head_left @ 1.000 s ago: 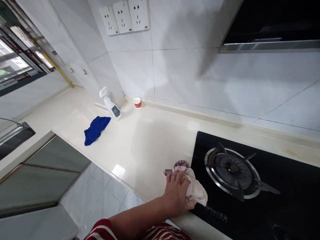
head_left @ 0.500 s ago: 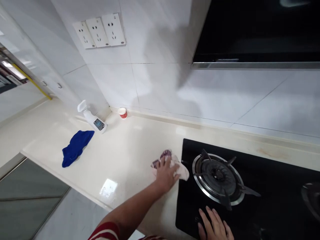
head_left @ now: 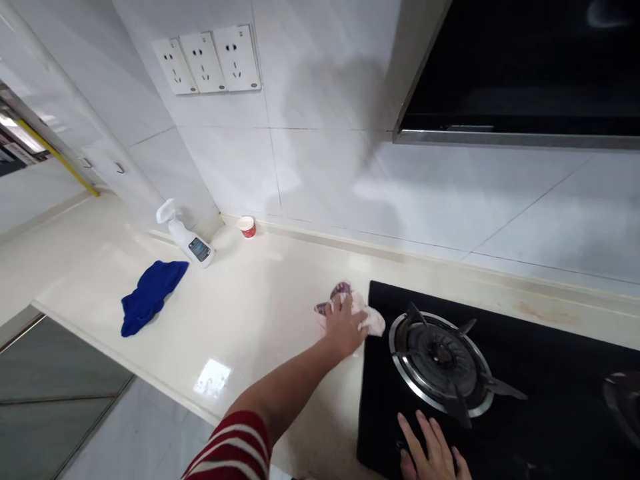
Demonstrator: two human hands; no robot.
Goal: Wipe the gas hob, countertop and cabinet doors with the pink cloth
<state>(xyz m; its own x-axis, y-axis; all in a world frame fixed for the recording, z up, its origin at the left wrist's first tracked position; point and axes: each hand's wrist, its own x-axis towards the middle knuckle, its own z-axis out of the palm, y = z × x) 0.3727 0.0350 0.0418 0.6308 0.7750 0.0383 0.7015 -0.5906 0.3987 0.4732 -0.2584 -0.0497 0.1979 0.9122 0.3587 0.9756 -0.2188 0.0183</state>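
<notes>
My left hand [head_left: 345,327] presses a pale pink and purple cloth [head_left: 371,319] onto the cream countertop, its fingers bent over the fabric. One end of the cloth overlaps the left edge of the black gas hob [head_left: 550,373]. Fingers spread, my right hand [head_left: 434,450] rests on the hob's front part, below the left burner [head_left: 441,360], holding nothing. The lower part of that hand is cut off by the frame.
A blue cloth [head_left: 153,293] lies on the counter [head_left: 240,320] to the left. Behind it stand a white spray bottle [head_left: 191,239] and a small red-and-white cup [head_left: 247,227] near the wall. A black range hood [head_left: 525,73] juts out above the hob.
My left hand and the cloth under it have slid away from me and slightly right, along the hob's edge. My right hand stays on the hob. The view has shifted a little.
</notes>
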